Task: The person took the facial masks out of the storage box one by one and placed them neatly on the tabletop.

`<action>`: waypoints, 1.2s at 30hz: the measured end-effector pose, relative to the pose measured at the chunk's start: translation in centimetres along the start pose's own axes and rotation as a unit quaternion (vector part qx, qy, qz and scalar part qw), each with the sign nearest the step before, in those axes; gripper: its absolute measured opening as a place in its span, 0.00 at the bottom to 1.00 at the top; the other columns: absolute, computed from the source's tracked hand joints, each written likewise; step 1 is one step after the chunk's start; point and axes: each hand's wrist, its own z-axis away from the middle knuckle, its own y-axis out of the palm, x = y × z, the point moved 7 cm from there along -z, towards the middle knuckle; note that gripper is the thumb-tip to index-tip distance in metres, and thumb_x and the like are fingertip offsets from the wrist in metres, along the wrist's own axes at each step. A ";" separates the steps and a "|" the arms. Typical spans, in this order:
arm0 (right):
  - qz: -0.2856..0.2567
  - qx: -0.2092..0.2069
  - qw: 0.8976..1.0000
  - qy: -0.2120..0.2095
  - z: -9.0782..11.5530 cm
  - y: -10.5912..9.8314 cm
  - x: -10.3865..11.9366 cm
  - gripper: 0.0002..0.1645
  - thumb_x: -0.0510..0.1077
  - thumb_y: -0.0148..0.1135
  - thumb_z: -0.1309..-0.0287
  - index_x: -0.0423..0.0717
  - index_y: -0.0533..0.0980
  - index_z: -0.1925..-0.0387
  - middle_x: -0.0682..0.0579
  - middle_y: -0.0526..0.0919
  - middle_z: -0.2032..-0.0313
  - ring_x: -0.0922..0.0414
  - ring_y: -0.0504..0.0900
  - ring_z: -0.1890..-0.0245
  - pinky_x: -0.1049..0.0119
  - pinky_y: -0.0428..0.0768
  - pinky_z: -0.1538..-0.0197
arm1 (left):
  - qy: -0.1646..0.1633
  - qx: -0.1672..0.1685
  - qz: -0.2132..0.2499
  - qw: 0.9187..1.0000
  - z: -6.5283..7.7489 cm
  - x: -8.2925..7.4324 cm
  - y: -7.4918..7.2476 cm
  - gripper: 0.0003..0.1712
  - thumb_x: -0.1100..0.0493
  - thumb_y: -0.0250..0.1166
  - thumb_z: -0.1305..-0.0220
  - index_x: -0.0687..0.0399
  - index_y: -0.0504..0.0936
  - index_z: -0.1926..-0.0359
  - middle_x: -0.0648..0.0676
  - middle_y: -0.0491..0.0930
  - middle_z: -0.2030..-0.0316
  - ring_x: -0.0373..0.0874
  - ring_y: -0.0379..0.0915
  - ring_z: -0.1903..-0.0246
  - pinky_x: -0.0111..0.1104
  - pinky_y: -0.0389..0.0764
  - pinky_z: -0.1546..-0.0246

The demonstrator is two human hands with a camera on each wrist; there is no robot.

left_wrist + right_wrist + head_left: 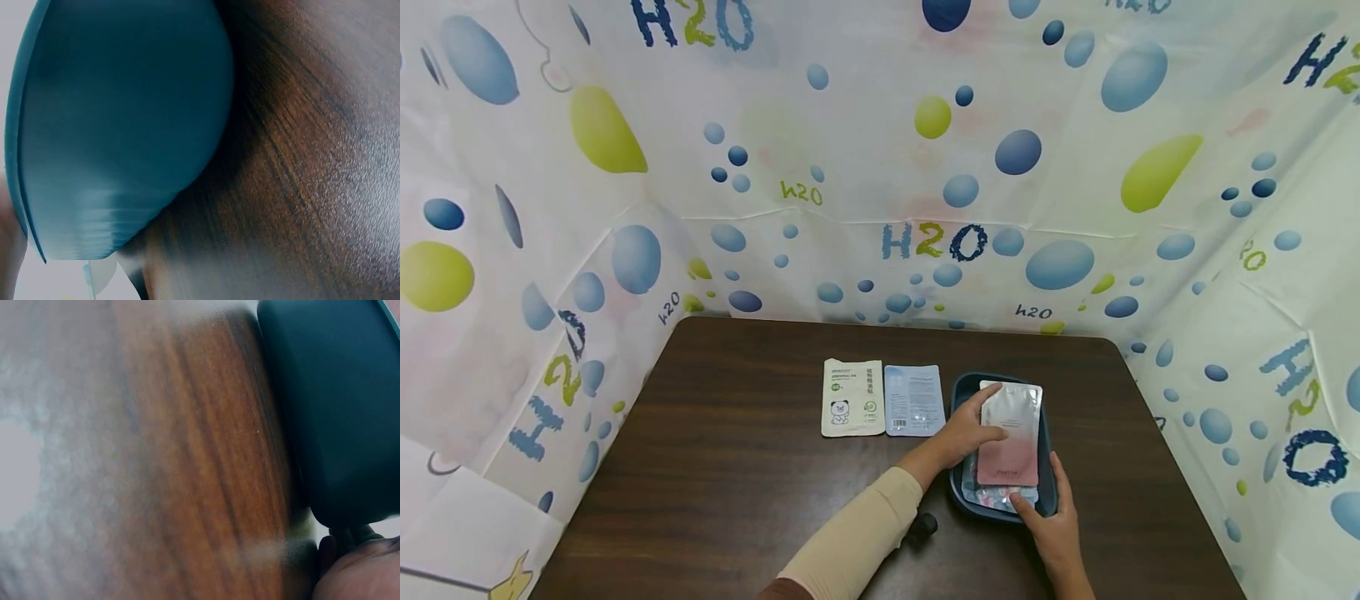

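Standing on the right of a brown table (pixel 700 467), dark-blue tray (pixel 125 100); right hand (pixel 1057 533) gripping its near-right rim; left hand (pixel 961 435) spread, thumb and index straight on pink-white packet (pixel 1015 458), inside tray atop patterned packet (pixel 996 498); cream packet (pixel 853 400) and pale-blue packet (pixel 914 400) flat, left; small black object (pixel 928 524) near.

The brown table (pixel 760 467) supports a blue basin (pixel 956 487) between the left hand (pixel 962 433) and right hand (pixel 1056 529). A cream packet (pixel 853 398) and blue packet (pixel 914 400) lie left of the left hand.
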 end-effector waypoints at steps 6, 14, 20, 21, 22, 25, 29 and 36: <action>0.003 0.001 1.000 0.008 0.1 0.1 0.0 0.60 0.43 0.70 0.36 0.63 0.41 0.17 0.45 0.45 0.18 0.44 0.55 0.23 0.85 0.67 0.39 | 0.019 -0.017 0.034 0.999 0.0 -0.1 -0.4 0.46 0.70 0.62 0.35 0.46 0.56 0.20 0.60 0.70 0.30 0.46 0.74 0.40 0.32 0.77 0.39; 0.009 0.003 1.000 0.021 -0.1 0.0 -0.3 0.60 0.46 0.70 0.37 0.66 0.40 0.18 0.47 0.44 0.18 0.44 0.55 0.23 0.70 0.67 0.29 | 0.011 -0.076 0.049 0.996 -0.1 -0.3 -1.3 0.43 0.67 0.62 0.35 0.45 0.60 0.21 0.55 0.59 0.22 0.48 0.66 0.30 0.43 0.70 0.29; -0.003 -0.003 1.000 0.014 -0.2 -0.2 -0.6 0.62 0.43 0.71 0.39 0.64 0.41 0.17 0.45 0.42 0.17 0.40 0.49 0.21 0.32 0.51 0.24 | 0.026 -0.103 0.066 0.992 -0.5 -1.3 -2.3 0.43 0.67 0.62 0.38 0.48 0.62 0.22 0.55 0.53 0.20 0.50 0.52 0.23 0.42 0.68 0.28; -0.004 -0.004 1.000 0.013 -0.2 -0.2 -0.7 0.62 0.43 0.71 0.39 0.64 0.41 0.17 0.45 0.43 0.17 0.40 0.49 0.21 0.32 0.51 0.24 | 0.031 -0.105 0.071 0.992 -0.6 -1.6 -2.4 0.43 0.67 0.62 0.38 0.49 0.62 0.22 0.54 0.52 0.20 0.50 0.49 0.21 0.41 0.67 0.28; -0.003 -0.005 1.000 0.013 -0.2 -0.2 -0.7 0.62 0.43 0.71 0.39 0.64 0.41 0.18 0.45 0.43 0.17 0.40 0.49 0.21 0.32 0.51 0.24 | 0.031 -0.104 0.072 0.991 -0.6 -1.8 -2.6 0.43 0.67 0.61 0.38 0.48 0.62 0.22 0.54 0.51 0.19 0.50 0.47 0.21 0.41 0.67 0.28; -0.003 -0.006 1.000 0.014 -0.2 -0.2 -0.7 0.62 0.43 0.72 0.39 0.65 0.41 0.18 0.45 0.43 0.17 0.41 0.50 0.22 0.32 0.51 0.24 | 0.047 -0.105 0.075 0.991 -0.7 -2.7 -3.1 0.42 0.68 0.60 0.37 0.52 0.61 0.22 0.55 0.50 0.19 0.51 0.42 0.19 0.42 0.65 0.27; 0.003 -0.009 1.000 0.019 0.0 -0.2 -0.5 0.63 0.45 0.72 0.40 0.66 0.41 0.18 0.45 0.42 0.17 0.40 0.48 0.21 0.32 0.48 0.23 | 0.068 -0.105 0.078 0.989 -0.7 -4.0 -3.7 0.42 0.70 0.59 0.36 0.56 0.60 0.22 0.56 0.48 0.18 0.50 0.33 0.18 0.45 0.60 0.24; 0.014 -0.013 0.999 0.032 0.0 -0.3 -0.6 0.63 0.48 0.73 0.41 0.67 0.41 0.18 0.44 0.41 0.17 0.38 0.45 0.20 0.30 0.47 0.24 | 0.066 -0.109 0.068 0.989 -0.3 -5.7 -4.7 0.41 0.68 0.59 0.34 0.51 0.61 0.22 0.52 0.46 0.18 0.50 0.31 0.18 0.49 0.54 0.21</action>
